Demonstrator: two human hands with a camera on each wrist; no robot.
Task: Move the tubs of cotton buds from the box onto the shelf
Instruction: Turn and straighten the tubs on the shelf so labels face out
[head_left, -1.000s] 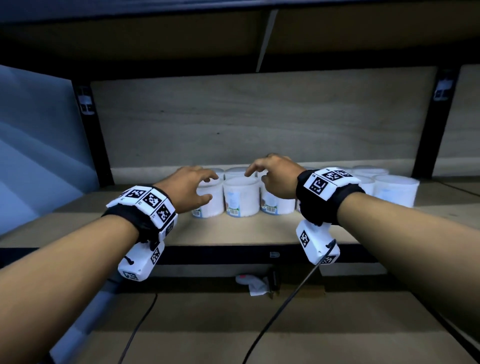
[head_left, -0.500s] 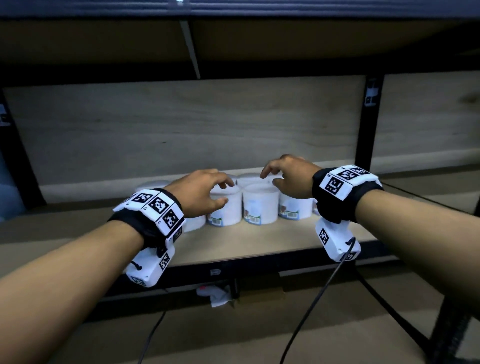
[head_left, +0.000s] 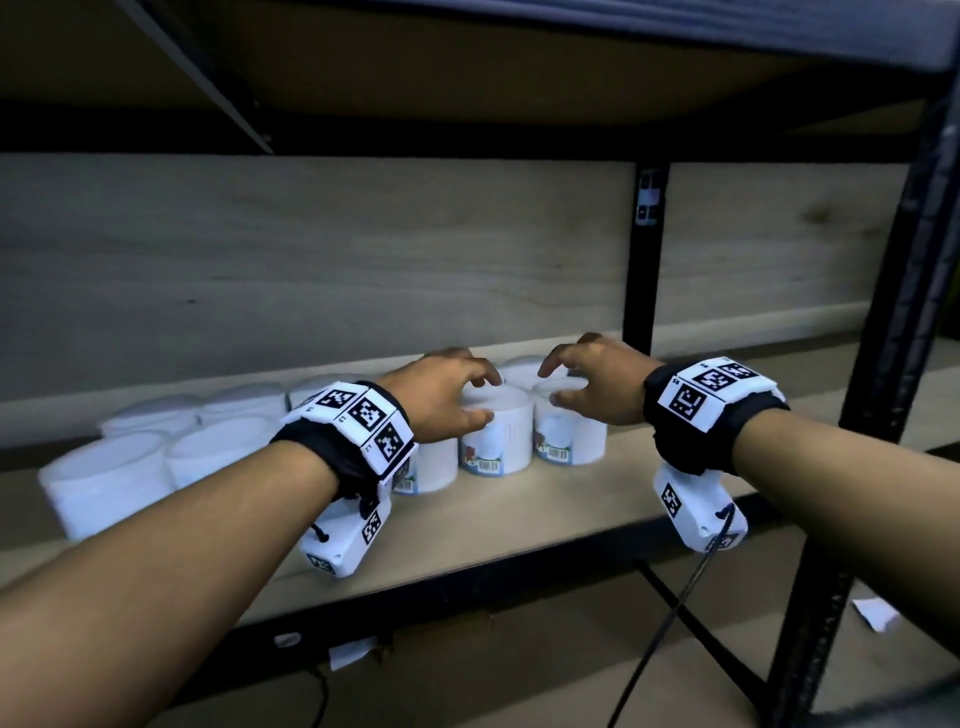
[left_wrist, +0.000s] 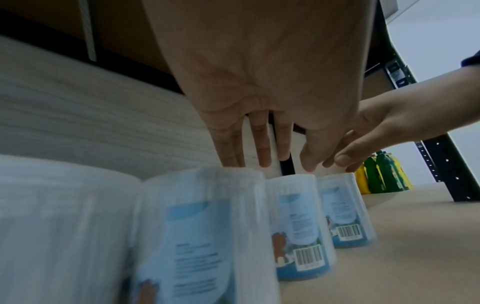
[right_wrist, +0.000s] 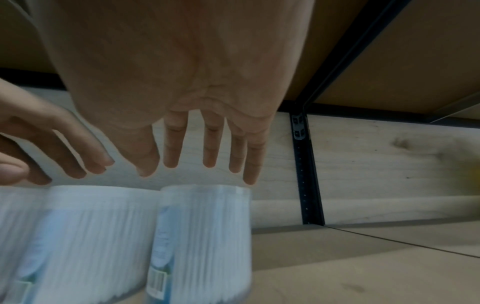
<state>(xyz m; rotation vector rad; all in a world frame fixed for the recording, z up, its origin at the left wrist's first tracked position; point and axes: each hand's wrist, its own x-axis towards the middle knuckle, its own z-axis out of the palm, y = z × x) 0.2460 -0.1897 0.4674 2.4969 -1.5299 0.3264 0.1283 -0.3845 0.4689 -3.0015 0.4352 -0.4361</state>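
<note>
**Tubs down on the shelf, hands coming off**

Big wooden shelf (head_left: 545, 519) in a black metal rack, plain board behind. Sitting on it: a double row of white tubs (head_left: 496, 434) of cotton buds, packed side by side, running off to the left where it all smears into blur. No box anywhere in frame, so no telling how many are left to fetch.

Compared with a second ago: same cluster of tubs, but viewed from further left now, with the rack upright (head_left: 641, 260) swung in close behind the hands. Fingers were curled down over the lids back then; now lifted and spread. Reads like a finished placement or a quick tidy-up, probably time to head back for more.

Left hand (head_left: 441, 400) hovering over the front tubs, fingers loose and splayed, gripping nothing; thumb maybe grazing a lid, too blurry to call. Right hand (head_left: 592, 382) just above the end tub (head_left: 569, 431), fingers straight and fanned out, empty, fingertips clear of the lid in the wrist view.

Small stuff: green and yellow bottles (left_wrist: 381, 174) further along the shelf, scrap of paper (head_left: 878, 613) on the floor
</note>
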